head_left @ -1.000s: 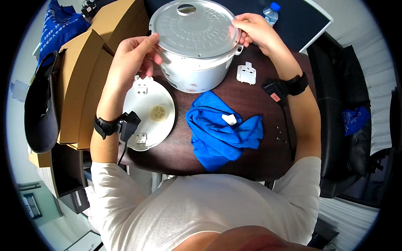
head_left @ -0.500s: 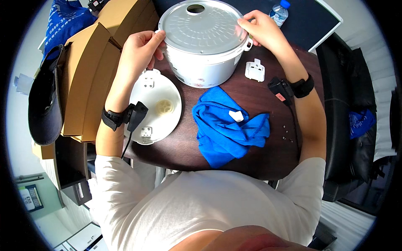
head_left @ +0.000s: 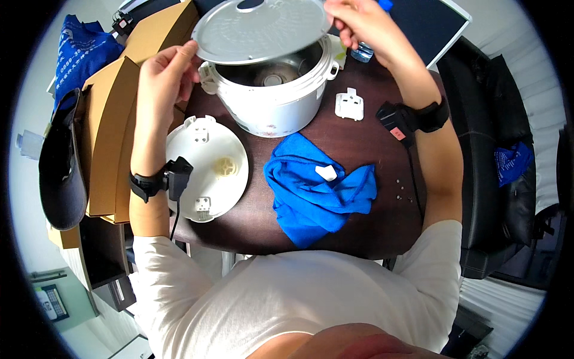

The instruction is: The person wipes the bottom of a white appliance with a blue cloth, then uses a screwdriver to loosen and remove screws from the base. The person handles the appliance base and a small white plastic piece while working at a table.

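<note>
My left hand and my right hand pinch opposite edges of a round grey metal lid plate with a hole near its far side. The plate is tilted above a white rice cooker body, its near edge raised. Under it the cooker's dark interior and a round heating part at the bottom show. By my left forearm a white domed lid cover lies with its hollow side up. A white plastic bracket lies right of the cooker.
A crumpled blue cloth carries a small white piece. Several screws lie near the table's right side. Cardboard boxes and a dark cap stand at left; a water bottle is behind my right hand.
Both hands have lifted the metal plate off the cooker's rim and moved it up and left, uncovering the interior. The view has shifted slightly.
</note>
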`<state>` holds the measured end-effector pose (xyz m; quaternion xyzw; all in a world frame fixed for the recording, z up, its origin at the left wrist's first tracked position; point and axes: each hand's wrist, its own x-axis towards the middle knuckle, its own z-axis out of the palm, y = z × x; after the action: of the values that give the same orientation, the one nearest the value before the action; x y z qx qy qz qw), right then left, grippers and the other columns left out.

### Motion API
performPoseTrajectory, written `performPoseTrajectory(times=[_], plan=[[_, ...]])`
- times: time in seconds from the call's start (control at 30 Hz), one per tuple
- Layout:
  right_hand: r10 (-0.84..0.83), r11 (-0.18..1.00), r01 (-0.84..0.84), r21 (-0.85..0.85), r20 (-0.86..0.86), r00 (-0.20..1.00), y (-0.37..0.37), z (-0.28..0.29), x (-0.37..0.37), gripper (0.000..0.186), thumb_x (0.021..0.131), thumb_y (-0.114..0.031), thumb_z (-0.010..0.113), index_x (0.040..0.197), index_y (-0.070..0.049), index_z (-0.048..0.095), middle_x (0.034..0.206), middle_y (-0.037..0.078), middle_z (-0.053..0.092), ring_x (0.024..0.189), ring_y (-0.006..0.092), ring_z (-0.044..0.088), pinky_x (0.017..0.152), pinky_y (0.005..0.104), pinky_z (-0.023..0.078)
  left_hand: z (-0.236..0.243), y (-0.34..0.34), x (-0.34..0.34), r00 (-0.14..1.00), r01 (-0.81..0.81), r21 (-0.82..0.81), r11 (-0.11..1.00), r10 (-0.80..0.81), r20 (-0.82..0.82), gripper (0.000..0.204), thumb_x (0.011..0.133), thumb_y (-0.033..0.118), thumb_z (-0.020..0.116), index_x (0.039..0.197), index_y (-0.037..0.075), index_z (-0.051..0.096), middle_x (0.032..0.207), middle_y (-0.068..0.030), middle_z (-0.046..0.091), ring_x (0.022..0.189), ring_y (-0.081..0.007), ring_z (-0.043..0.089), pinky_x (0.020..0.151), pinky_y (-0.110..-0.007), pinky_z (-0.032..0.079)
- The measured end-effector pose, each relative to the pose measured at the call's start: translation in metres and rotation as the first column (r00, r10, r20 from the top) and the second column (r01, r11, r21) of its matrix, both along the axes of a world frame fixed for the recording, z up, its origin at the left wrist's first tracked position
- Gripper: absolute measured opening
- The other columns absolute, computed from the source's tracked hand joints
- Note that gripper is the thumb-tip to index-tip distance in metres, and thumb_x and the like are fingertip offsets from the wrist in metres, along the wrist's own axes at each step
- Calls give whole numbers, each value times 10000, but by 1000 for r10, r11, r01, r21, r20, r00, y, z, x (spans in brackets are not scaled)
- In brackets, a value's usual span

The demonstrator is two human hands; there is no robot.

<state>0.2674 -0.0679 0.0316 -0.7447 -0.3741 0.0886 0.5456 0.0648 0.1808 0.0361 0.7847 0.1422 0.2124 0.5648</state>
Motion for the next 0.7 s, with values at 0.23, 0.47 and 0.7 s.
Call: performPoseTrajectory(times=[0.23,0.47,0.7], plan=[[79,988,-29,153,-331,940,-10,60,-26,218,940,-218,555,828,-32,552,655,-1,493,493,95,509,436,204,389,18,19,7,984,-50,-66,997,61,168,323,916,335,614,691,105,596,562,19,559,386,-31,402,370,-188,236],[241,938,-61,342,-513,824,-10,60,-22,245,935,-233,569,748,-84,514,597,-14,448,467,119,450,446,261,363,35,23,12,995,22,-16,1000,-21,94,280,914,363,623,756,132,604,585,43,538,435,-24,425,388,-169,276],[496,848,-272,454,-500,710,-21,41,-3,217,905,-248,598,804,-67,535,616,-12,459,486,108,465,459,249,371,36,27,28,993,83,-56,995,-78,87,304,942,358,566,913,63,634,692,8,622,516,-49,523,458,-194,349]])
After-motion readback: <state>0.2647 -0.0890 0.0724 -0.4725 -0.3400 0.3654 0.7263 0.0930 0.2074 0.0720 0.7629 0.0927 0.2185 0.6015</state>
